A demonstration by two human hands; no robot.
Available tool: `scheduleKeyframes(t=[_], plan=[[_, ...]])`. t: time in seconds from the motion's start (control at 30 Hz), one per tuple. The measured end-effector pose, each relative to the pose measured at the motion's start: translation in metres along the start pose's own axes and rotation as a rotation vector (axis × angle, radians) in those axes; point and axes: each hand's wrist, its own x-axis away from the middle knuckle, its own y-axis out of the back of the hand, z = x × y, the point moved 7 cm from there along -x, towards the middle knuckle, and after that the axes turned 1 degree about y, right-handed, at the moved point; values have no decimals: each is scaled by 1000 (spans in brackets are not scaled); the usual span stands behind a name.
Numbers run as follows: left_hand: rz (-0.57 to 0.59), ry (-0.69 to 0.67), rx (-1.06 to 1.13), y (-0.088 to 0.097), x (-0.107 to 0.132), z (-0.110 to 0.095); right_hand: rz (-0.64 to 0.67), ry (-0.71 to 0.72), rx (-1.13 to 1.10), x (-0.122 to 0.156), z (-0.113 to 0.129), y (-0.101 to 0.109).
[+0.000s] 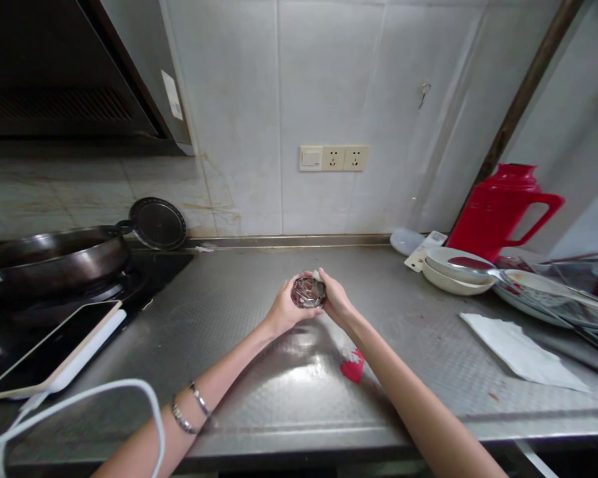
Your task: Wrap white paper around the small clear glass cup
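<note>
- L hand (284,311) & R hand (336,299): each grip closed on opp. sides of a small, round, shiny reddish-brown container (307,293), prob. to keep it steady; maybe a jar, too blurred to be sure.
- Container's at mid of the grey textured-metal bench (229,285), beyond a torn bright-red scrap (351,368).
- Cream shallow bowls (448,279) nested at R, prob. to save space.
- Small white rectangular tag (425,251) beside bowls: print illegible; ditto white hood sticker (172,95).

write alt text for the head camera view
A person's left hand and right hand hold a small round object at a metal counter. A pan and phone are at left, a red jug and bowls at right.
</note>
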Motion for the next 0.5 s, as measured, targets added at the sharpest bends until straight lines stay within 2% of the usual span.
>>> scheduleKeyframes(t=[0.07, 0.13, 0.33, 0.5], plan=[[51, -14, 14, -2, -1, 0, 21, -11, 20, 2, -2, -4], [52, -4, -1, -1, 0, 2, 31, -11, 16, 3, -4, -6], [-158, -47, -253, 8, 5, -2, -12, -1, -22, 5, -8, -6], [-314, -62, -280, 13, 10, -8, -14, 77, 19, 10, -11, -11]])
